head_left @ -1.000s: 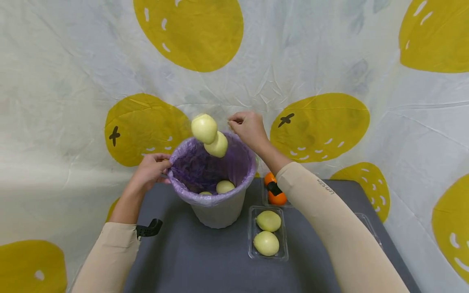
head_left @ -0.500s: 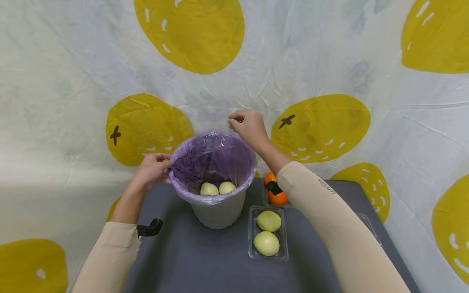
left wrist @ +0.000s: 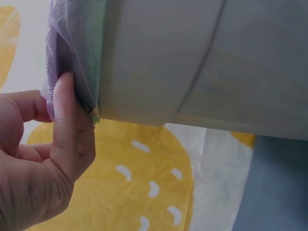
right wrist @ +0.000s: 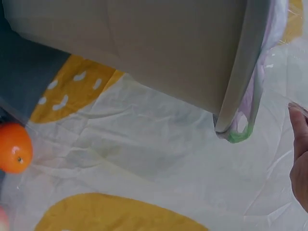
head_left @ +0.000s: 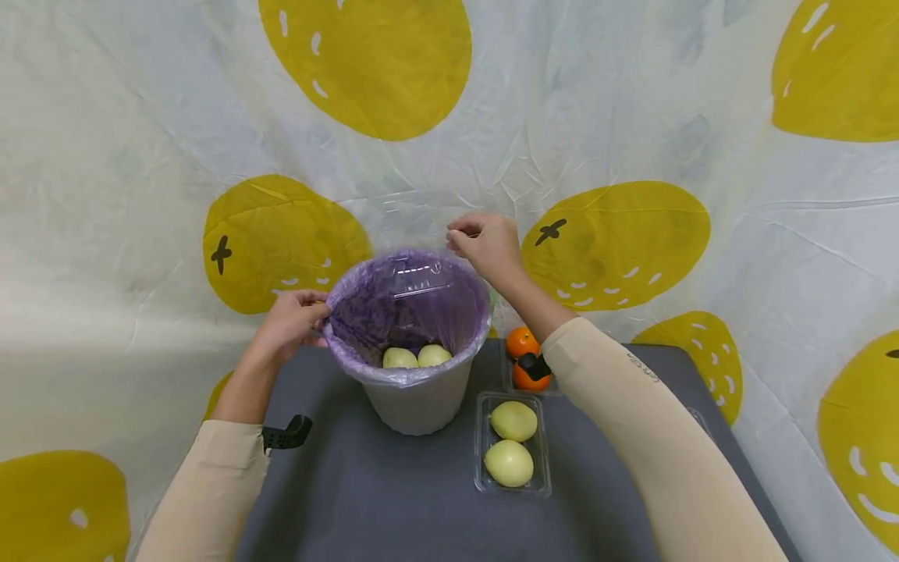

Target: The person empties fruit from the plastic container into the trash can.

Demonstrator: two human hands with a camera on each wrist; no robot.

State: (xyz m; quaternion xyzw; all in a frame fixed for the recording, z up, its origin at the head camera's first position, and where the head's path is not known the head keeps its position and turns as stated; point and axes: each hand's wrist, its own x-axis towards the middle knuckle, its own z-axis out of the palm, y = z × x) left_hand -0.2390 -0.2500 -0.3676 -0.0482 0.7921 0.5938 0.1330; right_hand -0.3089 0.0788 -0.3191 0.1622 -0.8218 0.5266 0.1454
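Note:
A grey bin (head_left: 424, 410) lined with a purple plastic bag (head_left: 449, 324) stands on the dark table. Two pale yellow fruits (head_left: 400, 358) lie inside near its front wall. My left hand (head_left: 286, 328) pinches the bagged rim at the left; in the left wrist view its fingers (left wrist: 65, 115) are bent over that edge. My right hand (head_left: 492, 246) is raised above the bin's far right rim, gripping a transparent plastic tray (head_left: 421, 279) by its edge. The tray is tipped over the bin's mouth and holds no fruit. In the right wrist view, only part of this hand (right wrist: 301, 154) shows.
Right of the bin, a transparent tray (head_left: 483, 484) holds two more pale yellow fruits (head_left: 509, 463). Behind it another tray holds oranges (head_left: 523, 343), partly covered by my right arm. Another tray's edge shows beyond that arm. A fruit-printed cloth (head_left: 435, 172) hangs behind the table.
Two yellow fruits, in mid-air under the tray a second ago, have dropped into the bin. My right hand has shifted slightly right with the tipped tray. The left hand stays at the rim.

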